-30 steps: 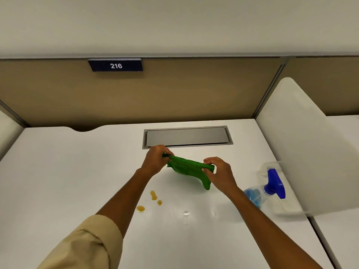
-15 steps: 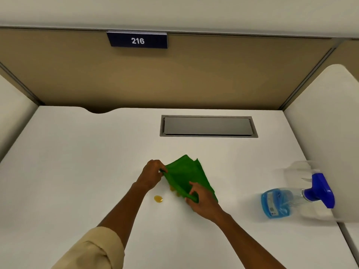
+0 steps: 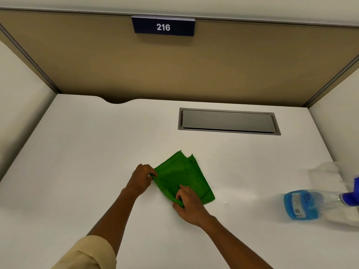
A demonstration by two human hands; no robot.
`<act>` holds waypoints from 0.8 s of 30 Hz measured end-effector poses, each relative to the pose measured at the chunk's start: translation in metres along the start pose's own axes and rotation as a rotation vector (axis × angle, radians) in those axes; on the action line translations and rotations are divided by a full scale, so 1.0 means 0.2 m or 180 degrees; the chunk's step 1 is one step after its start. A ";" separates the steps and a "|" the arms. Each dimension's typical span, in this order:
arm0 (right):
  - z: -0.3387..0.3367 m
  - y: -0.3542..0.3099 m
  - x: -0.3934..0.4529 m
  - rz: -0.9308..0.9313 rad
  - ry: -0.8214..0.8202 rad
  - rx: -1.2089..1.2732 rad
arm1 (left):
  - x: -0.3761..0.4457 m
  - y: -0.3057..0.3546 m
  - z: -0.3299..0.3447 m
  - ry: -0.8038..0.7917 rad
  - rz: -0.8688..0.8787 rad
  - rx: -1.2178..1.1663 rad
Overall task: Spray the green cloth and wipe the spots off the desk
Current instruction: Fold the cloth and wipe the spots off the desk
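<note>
A: White desk [image 3: 97,156] fills the view, green cloth [image 3: 180,175] spread flat mid-desk, folded over itself.

B: Left hand [image 3: 140,180] pinching its left corner, right hand [image 3: 189,205] gripping the near corner. Spray bottle [image 3: 303,204] lying far right, well apart.

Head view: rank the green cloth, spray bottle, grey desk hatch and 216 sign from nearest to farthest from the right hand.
1. green cloth, pinched by the right hand
2. spray bottle, lying to the right
3. grey desk hatch, farther back
4. 216 sign, on the rear partition
</note>
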State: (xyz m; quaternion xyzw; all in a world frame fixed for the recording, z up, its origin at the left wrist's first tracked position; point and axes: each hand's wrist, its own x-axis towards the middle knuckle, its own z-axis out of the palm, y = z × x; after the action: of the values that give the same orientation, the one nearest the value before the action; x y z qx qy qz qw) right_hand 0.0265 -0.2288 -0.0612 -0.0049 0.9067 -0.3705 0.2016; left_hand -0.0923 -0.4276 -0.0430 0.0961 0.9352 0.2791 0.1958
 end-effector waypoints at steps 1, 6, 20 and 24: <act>0.02 -0.02 0.01 -0.0002 -0.0019 -0.0132 | -0.02 -0.03 -0.01 0.0001 -0.0003 0.0008; 0.09 -0.08 0.05 0.0103 0.0179 -0.0555 | -0.13 -0.18 0.01 0.0222 0.0014 -0.0065; 0.22 -0.05 0.39 -0.0023 0.0304 -0.1937 | -0.47 -0.62 0.27 0.0573 -0.0184 0.1022; 0.31 -0.04 0.43 -0.0036 0.0494 -0.2086 | -0.45 -0.65 0.32 0.0724 -0.0188 0.1164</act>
State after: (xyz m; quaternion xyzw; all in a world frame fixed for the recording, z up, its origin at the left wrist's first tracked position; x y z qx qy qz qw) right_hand -0.0311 -0.2892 -0.1270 -0.0463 0.9902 -0.0597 0.1176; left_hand 0.0077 -0.5303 -0.1377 0.0705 0.9887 0.1079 0.0763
